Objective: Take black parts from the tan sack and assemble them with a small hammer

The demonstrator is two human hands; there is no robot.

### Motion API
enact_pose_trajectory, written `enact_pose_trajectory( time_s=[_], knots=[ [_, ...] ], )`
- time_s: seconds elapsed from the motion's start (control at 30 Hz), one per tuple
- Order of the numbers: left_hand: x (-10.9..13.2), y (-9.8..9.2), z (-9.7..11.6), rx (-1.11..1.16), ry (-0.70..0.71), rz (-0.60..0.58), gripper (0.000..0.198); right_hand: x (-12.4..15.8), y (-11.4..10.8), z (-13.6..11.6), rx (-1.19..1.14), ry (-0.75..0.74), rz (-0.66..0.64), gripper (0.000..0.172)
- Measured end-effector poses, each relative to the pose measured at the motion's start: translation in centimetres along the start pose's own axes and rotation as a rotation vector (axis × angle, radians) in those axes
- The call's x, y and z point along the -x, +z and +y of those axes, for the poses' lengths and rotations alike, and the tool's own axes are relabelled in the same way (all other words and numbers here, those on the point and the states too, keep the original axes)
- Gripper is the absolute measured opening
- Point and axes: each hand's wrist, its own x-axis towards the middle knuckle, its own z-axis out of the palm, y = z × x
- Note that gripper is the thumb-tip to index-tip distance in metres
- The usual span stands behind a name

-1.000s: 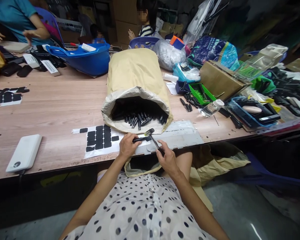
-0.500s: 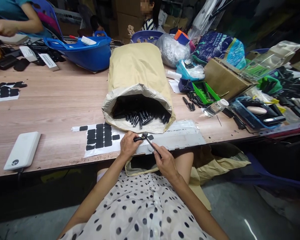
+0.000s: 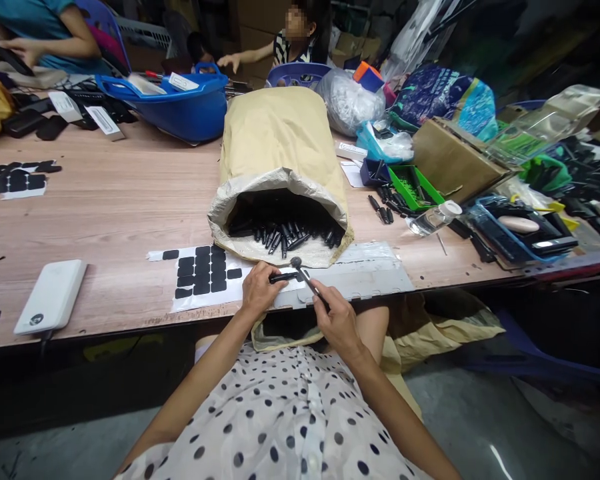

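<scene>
My left hand (image 3: 258,291) is closed on a small black stick-shaped part (image 3: 286,277) held flat on the table edge. My right hand (image 3: 336,318) grips the handle of a small hammer (image 3: 304,275), whose metal head rests right at the part's end. Just beyond lies a tan paper sack (image 3: 280,173) on its side, its open mouth showing several black parts (image 3: 286,235). A white sheet with black adhesive pads (image 3: 203,276) lies left of my left hand.
A white power bank (image 3: 51,297) sits near the left table edge. A blue basin (image 3: 180,108) stands at the back. Green tray (image 3: 409,185), water bottle (image 3: 433,218), cardboard box (image 3: 450,160) and bags crowd the right. Other people work at the far side.
The hammer head was raised a second ago and has come down onto the part. The person at the back has reached an arm toward the blue basin.
</scene>
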Motion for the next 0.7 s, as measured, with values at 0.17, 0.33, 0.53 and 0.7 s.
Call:
enact_pose_trajectory(
  time_s=[0.17, 0.33, 0.53, 0.7],
  knots=[
    [0.1, 0.0, -0.1, -0.01, 0.019, 0.009, 0.014, -2.0, -0.7, 3.7, 0.203, 0.06, 0.103, 0.039],
    [0.2, -0.1, -0.4, -0.004, 0.038, 0.006, 0.01, -2.7, 0.5, 6.1, 0.344, 0.048, 0.154, 0.039],
    [-0.3, -0.5, -1.0, 0.008, 0.079, -0.025, 0.006, -2.5, 2.1, 5.3, 0.456, 0.061, 0.165, 0.041],
    [1.1, -1.6, -0.8, 0.093, 0.27, -0.029, 0.01, -2.8, 2.4, 5.3, 0.556, 0.049, 0.151, 0.041]
  ],
)
